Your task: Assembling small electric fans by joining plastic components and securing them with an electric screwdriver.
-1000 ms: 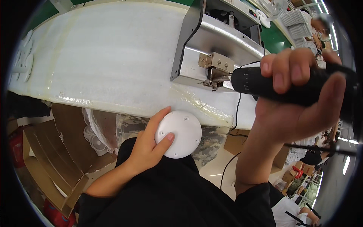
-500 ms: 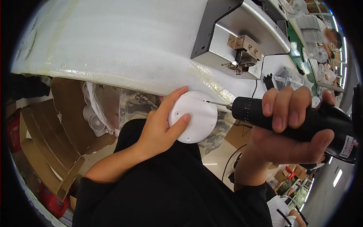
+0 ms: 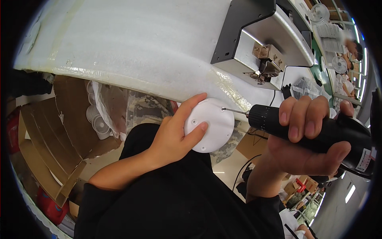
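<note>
My left hand (image 3: 177, 129) grips a round white plastic disc (image 3: 217, 129) by its left side, thumb across its face and fingers behind the edge. Several small screw holes dot the disc. A black electric screwdriver (image 3: 264, 117) lies in the closed grasp of my right hand (image 3: 306, 131). Its thin bit points left and its tip meets the hole near the disc's upper edge. Whether a screw sits in that hole is too small to tell. The disc is held above my lap, by the table's front edge.
On the white-covered table (image 3: 131, 44) stands a metal machine (image 3: 258, 47) with a bracket. Left of my legs, an opened cardboard box (image 3: 75, 123) holds white fan parts (image 3: 98, 121). Stacked white parts and other people (image 3: 352, 49) are at the far right.
The disc, my left hand and the bit tip have shifted slightly right in the picture. The machine also appears farther right, so the view itself has moved. Both grasps are unchanged.
</note>
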`<action>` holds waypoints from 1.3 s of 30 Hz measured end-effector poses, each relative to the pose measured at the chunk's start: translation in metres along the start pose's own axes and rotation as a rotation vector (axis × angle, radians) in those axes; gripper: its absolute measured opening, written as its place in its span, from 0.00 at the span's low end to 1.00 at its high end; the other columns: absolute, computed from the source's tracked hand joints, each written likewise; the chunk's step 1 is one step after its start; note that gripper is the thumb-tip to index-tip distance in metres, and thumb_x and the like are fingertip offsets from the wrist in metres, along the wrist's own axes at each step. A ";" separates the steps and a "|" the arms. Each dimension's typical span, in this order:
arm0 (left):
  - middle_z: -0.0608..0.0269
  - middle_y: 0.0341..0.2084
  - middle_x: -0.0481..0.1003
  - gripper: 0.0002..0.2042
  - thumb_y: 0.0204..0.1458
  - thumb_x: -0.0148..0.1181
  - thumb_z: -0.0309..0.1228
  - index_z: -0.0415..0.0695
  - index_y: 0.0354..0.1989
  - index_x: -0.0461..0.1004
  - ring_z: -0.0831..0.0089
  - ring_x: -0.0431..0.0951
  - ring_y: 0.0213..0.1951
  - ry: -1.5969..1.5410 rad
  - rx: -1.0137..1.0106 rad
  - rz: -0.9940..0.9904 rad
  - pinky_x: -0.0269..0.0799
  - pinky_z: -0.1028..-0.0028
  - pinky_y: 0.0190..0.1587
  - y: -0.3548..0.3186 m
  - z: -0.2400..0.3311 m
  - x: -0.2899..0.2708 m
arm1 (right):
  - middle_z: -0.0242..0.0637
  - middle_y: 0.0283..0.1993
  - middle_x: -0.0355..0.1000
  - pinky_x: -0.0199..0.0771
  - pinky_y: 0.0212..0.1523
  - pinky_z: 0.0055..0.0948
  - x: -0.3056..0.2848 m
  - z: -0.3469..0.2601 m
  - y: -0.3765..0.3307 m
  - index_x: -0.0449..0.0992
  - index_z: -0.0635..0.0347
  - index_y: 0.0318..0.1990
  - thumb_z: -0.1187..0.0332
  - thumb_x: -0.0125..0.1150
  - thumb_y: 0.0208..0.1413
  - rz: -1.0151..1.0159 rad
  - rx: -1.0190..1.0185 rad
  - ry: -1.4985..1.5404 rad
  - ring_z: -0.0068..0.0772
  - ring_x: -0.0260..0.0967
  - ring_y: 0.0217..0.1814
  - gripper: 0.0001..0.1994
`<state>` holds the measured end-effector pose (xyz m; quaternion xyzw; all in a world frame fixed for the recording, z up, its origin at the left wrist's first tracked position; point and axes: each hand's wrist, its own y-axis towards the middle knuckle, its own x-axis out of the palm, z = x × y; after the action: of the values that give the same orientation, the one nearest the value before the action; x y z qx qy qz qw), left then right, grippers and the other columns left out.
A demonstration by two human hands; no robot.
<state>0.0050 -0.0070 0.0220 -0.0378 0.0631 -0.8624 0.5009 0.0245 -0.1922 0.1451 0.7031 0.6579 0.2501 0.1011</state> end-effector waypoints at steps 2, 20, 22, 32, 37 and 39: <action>0.45 0.45 0.76 0.27 0.55 0.55 0.31 0.43 0.64 0.59 0.59 0.79 0.28 -0.001 -0.013 -0.012 0.74 0.69 0.35 0.000 0.001 0.000 | 0.27 0.28 0.63 0.66 0.30 0.28 0.000 0.001 0.000 0.61 0.52 0.60 0.48 0.51 0.58 0.008 0.010 0.011 0.19 0.61 0.22 0.27; 0.44 0.55 0.69 0.28 0.54 0.56 0.31 0.43 0.65 0.57 0.56 0.78 0.39 -0.028 -0.001 0.016 0.74 0.68 0.41 -0.001 -0.003 0.000 | 0.26 0.24 0.63 0.67 0.26 0.26 0.010 0.010 -0.014 0.60 0.47 0.51 0.47 0.58 0.56 -0.109 -0.023 -0.192 0.18 0.60 0.19 0.23; 0.43 0.54 0.69 0.29 0.54 0.57 0.31 0.43 0.65 0.56 0.56 0.78 0.40 -0.017 -0.023 0.048 0.74 0.68 0.42 -0.003 -0.003 0.000 | 0.26 0.25 0.64 0.67 0.26 0.26 0.010 0.011 -0.015 0.60 0.47 0.53 0.46 0.58 0.56 -0.134 -0.025 -0.210 0.18 0.61 0.19 0.25; 0.40 0.46 0.70 0.34 0.51 0.60 0.30 0.43 0.66 0.51 0.52 0.76 0.42 0.145 0.097 -0.108 0.73 0.65 0.45 0.000 0.001 -0.026 | 0.25 0.28 0.65 0.65 0.30 0.28 -0.004 -0.030 0.026 0.69 0.50 0.55 0.47 0.53 0.55 0.127 -0.315 -0.163 0.18 0.62 0.22 0.25; 0.42 0.50 0.70 0.35 0.50 0.61 0.30 0.42 0.67 0.52 0.52 0.76 0.43 -0.149 -0.143 -0.007 0.72 0.65 0.46 -0.014 0.003 -0.026 | 0.25 0.27 0.65 0.64 0.30 0.28 -0.014 -0.017 0.037 0.70 0.50 0.51 0.48 0.51 0.56 0.122 -0.308 -0.207 0.19 0.62 0.22 0.21; 0.42 0.51 0.70 0.35 0.50 0.61 0.30 0.42 0.67 0.52 0.52 0.76 0.43 -0.089 -0.067 0.023 0.73 0.66 0.46 -0.014 -0.001 -0.026 | 0.25 0.27 0.65 0.64 0.30 0.28 -0.015 -0.016 0.041 0.69 0.50 0.52 0.48 0.51 0.56 0.099 -0.257 -0.175 0.19 0.62 0.22 0.22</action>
<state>0.0057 0.0224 0.0227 -0.0921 0.0699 -0.8514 0.5116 0.0531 -0.2141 0.1749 0.7351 0.5737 0.2747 0.2348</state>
